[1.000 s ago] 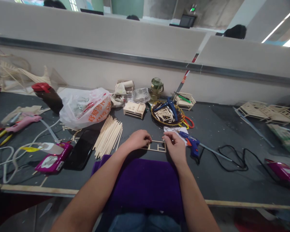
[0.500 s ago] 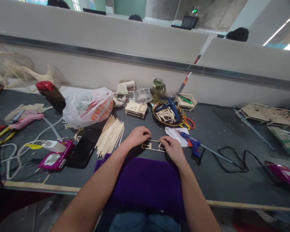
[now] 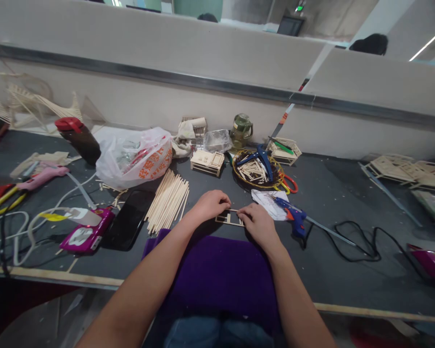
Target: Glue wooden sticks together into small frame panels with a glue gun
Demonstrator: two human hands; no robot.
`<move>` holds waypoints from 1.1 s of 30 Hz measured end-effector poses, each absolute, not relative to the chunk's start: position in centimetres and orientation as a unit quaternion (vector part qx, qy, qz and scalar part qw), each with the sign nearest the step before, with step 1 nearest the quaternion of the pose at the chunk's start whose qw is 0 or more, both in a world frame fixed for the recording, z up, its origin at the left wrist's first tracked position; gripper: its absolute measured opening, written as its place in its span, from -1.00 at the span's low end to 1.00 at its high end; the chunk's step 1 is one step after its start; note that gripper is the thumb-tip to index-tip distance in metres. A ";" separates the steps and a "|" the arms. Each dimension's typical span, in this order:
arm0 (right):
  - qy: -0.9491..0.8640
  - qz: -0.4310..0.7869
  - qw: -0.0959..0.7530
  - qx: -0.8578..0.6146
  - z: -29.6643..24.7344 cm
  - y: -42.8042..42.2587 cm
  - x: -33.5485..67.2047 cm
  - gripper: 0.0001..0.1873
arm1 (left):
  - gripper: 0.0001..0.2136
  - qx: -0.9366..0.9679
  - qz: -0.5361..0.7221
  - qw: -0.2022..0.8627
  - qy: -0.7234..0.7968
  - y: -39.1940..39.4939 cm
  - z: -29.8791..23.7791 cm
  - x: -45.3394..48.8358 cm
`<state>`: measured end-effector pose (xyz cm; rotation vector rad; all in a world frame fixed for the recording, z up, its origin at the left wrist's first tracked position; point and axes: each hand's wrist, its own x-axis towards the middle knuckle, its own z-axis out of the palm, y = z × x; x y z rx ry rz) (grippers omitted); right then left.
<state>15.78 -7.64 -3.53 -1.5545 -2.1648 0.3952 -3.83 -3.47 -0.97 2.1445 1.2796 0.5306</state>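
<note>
A small flat frame of thin wooden sticks (image 3: 227, 218) lies on the dark table just beyond a purple cloth (image 3: 217, 270). My left hand (image 3: 210, 204) curls over the frame's left end, fingers closed on it. My right hand (image 3: 256, 222) pinches the frame's right part, covering much of it. A bundle of long wooden sticks (image 3: 168, 199) lies to the left of my left hand. A blue glue gun (image 3: 292, 214) rests on a white paper to the right of my right hand.
A black phone (image 3: 130, 217), a magenta device (image 3: 89, 233), a plastic bag (image 3: 137, 159), a pink glue gun (image 3: 39, 176) and cables sit left. A yellow bowl of stick pieces (image 3: 257, 169) and small wooden models (image 3: 206, 162) stand behind. A black cord (image 3: 355, 237) trails right.
My right hand has slid left over the frame, closing the gap to my left hand. The view has shifted slightly.
</note>
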 end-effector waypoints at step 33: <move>-0.694 0.129 0.417 -0.572 -2.2 -8.2 16.7 -0.73 | -0.83 0.796 0.219 0.276 0.492 -3.2 -0.9 -4.2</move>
